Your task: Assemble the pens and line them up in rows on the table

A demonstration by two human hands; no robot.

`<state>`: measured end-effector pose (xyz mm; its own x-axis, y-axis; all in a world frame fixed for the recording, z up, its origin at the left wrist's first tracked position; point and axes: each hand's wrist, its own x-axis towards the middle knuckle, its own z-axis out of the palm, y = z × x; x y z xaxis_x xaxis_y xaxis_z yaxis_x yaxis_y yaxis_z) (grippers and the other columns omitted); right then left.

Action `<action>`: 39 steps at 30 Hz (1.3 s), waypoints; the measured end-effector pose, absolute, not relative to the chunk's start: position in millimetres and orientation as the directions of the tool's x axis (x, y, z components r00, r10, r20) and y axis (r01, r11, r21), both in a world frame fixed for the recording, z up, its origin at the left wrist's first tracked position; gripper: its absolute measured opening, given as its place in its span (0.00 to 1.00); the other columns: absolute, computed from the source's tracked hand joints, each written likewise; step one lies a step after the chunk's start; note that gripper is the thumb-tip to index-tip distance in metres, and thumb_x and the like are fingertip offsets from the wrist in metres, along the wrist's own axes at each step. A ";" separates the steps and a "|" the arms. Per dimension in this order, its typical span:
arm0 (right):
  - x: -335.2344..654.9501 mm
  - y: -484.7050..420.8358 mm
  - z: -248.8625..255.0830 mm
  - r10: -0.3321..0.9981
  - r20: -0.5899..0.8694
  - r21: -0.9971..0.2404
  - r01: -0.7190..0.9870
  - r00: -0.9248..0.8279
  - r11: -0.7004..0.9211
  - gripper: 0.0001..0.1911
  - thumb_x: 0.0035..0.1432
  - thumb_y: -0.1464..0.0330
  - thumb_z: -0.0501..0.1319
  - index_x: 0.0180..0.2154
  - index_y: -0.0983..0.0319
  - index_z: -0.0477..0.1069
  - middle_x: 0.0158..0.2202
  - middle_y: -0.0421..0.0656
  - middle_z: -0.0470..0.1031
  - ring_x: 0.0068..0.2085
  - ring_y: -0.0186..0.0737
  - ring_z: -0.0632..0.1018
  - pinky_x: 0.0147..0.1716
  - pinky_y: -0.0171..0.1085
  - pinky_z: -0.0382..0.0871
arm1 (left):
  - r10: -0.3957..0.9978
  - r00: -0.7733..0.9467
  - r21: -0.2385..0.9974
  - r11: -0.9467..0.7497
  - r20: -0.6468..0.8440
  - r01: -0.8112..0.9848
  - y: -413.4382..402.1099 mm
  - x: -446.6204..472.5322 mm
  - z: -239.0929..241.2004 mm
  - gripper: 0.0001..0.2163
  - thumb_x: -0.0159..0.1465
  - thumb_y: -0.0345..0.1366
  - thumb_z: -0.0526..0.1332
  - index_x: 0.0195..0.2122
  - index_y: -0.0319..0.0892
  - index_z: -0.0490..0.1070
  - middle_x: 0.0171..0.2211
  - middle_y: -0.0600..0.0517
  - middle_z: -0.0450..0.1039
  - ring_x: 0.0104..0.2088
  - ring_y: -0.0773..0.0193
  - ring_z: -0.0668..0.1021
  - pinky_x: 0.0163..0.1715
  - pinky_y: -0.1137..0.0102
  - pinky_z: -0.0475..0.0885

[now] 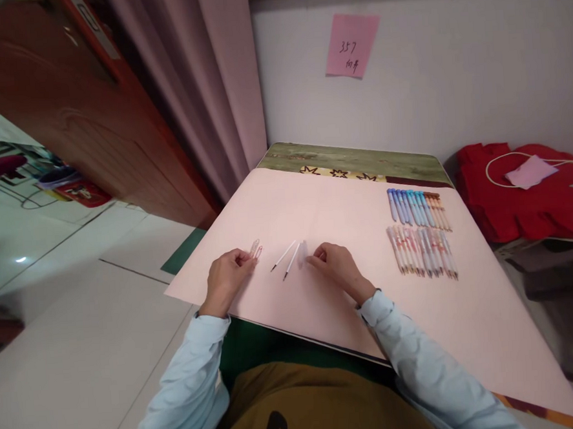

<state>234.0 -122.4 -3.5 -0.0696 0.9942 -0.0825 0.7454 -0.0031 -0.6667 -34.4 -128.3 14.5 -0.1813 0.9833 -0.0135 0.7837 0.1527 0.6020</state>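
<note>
My left hand (pixel 228 276) is near the table's left edge, its thumb and fingers pinched on small clear pen parts (pixel 256 247) with reddish marks. To their right, two white pen refills (pixel 292 262) with dark tips lie side by side at a slant on the pale sheet. My right hand (pixel 337 266) has its fingers closed just right of the refills. At its fingertips is a translucent pen part (pixel 302 253), blurred, so its exact shape is unclear.
A row of blue and brown pens (pixel 415 208) lies at the right, above a row of whitish and pink-patterned pens (pixel 422 253). Pale paper (pixel 344 204) covers most of the table. Beyond the right edge are a red cloth (pixel 478 177) and a white cable (pixel 499 157).
</note>
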 end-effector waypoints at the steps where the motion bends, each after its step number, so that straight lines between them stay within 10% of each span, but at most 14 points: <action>1: 229.8 -121.1 -2.4 0.995 -0.081 -0.646 0.763 -0.055 -0.010 0.10 0.57 0.60 0.63 0.32 0.61 0.74 0.31 0.43 0.80 0.34 0.41 0.77 0.32 0.35 0.63 | 0.981 -0.190 0.575 0.171 -0.027 0.800 -128.6 -34.1 15.2 0.11 0.53 0.47 0.63 0.26 0.45 0.73 0.26 0.54 0.76 0.29 0.61 0.74 0.30 0.69 0.63; 7: 213.9 -109.8 2.7 0.992 -0.123 -0.555 0.828 0.009 -0.076 0.12 0.55 0.59 0.64 0.30 0.61 0.76 0.33 0.47 0.80 0.36 0.43 0.78 0.30 0.35 0.62 | 0.972 -0.224 0.471 0.230 -0.070 0.851 -129.5 -29.8 18.5 0.10 0.51 0.47 0.66 0.25 0.46 0.73 0.28 0.52 0.77 0.29 0.58 0.75 0.27 0.68 0.61; 13: 216.8 -103.8 -2.8 0.978 -0.206 -0.696 0.707 -0.035 -0.122 0.18 0.54 0.64 0.63 0.15 0.61 0.71 0.16 0.42 0.73 0.22 0.35 0.74 0.27 0.32 0.64 | 0.980 -0.198 0.445 0.189 -0.027 0.876 -129.8 -23.0 14.4 0.08 0.50 0.44 0.66 0.21 0.47 0.73 0.23 0.51 0.76 0.25 0.57 0.74 0.23 0.68 0.57; 22: 226.5 -107.0 -6.8 0.960 -0.279 -0.816 0.527 -0.003 -0.236 0.12 0.50 0.69 0.58 0.18 0.63 0.71 0.19 0.44 0.76 0.21 0.36 0.76 0.23 0.31 0.66 | 0.972 -0.213 0.406 0.235 -0.099 0.883 -129.6 -19.2 21.6 0.08 0.52 0.44 0.64 0.22 0.47 0.72 0.26 0.50 0.77 0.28 0.55 0.75 0.25 0.68 0.59; 39: 264.6 -129.6 -27.2 0.985 -0.164 -0.985 0.051 0.046 -0.166 0.13 0.49 0.64 0.64 0.38 0.61 0.70 0.23 0.37 0.73 0.24 0.35 0.75 0.24 0.33 0.69 | 0.945 -0.321 0.947 0.151 -0.054 0.285 -113.3 -37.2 17.0 0.15 0.51 0.46 0.70 0.29 0.40 0.75 0.22 0.54 0.71 0.21 0.70 0.68 0.22 0.73 0.63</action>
<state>264.6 -129.6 -27.2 0.0465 0.9854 -0.1636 0.0513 -0.1659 -0.9848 -37.2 -113.3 17.0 -0.3212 0.9455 -0.0538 0.2847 0.1505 0.9467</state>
